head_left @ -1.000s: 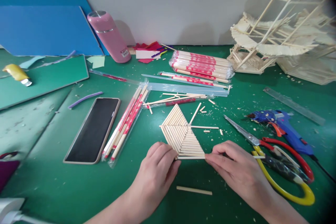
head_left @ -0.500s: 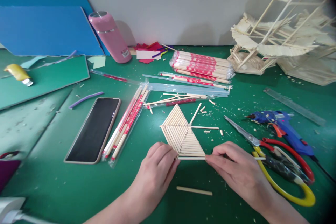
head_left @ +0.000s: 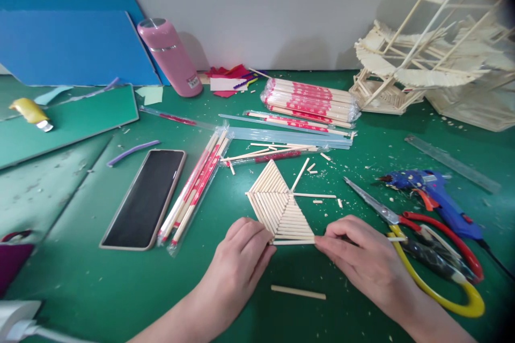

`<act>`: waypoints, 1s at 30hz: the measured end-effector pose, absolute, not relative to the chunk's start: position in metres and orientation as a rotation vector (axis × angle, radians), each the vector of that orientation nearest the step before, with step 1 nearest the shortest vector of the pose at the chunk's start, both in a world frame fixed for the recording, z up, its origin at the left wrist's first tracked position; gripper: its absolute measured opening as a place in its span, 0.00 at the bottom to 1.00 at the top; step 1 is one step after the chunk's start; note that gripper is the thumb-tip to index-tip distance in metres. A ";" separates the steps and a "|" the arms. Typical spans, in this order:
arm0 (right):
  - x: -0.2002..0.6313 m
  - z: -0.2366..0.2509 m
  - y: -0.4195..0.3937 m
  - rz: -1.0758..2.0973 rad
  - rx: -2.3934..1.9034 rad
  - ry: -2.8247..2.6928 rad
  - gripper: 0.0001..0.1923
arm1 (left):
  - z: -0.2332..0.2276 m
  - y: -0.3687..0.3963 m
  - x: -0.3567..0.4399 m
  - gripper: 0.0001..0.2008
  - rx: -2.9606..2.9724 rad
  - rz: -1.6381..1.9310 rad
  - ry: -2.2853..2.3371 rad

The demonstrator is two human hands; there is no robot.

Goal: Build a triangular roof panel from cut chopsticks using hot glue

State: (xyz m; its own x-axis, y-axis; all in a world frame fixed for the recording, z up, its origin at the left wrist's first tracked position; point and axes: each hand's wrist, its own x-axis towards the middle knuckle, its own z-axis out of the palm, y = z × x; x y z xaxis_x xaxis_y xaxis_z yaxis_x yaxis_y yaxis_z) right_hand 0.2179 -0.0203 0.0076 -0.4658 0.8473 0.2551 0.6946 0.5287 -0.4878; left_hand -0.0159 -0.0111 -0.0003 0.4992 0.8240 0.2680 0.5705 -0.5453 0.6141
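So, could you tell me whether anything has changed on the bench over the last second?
Hardly anything. The left hand and right hand keep the same grip on the two ends of the bottom stick of the flat stick panel. The panel, the loose stick below it, the scissors and the phone lie where they were; only the view shifted slightly.
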 end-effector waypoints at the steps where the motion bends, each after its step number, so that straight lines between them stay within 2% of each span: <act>1: 0.218 0.008 -0.020 0.443 -1.252 -2.301 0.08 | 0.000 -0.011 -0.016 0.07 2.295 0.759 1.150; 12: 0.216 0.008 -0.021 0.485 -1.251 -2.224 0.09 | -0.001 -0.010 -0.015 0.07 2.323 0.810 1.138; 20: 0.217 0.008 -0.020 0.469 -1.256 -2.265 0.09 | 0.006 -0.007 -0.012 0.06 2.392 0.663 1.172; 30: 0.215 0.009 -0.019 0.460 -1.277 -2.274 0.09 | 0.002 -0.005 -0.013 0.08 2.802 0.654 1.002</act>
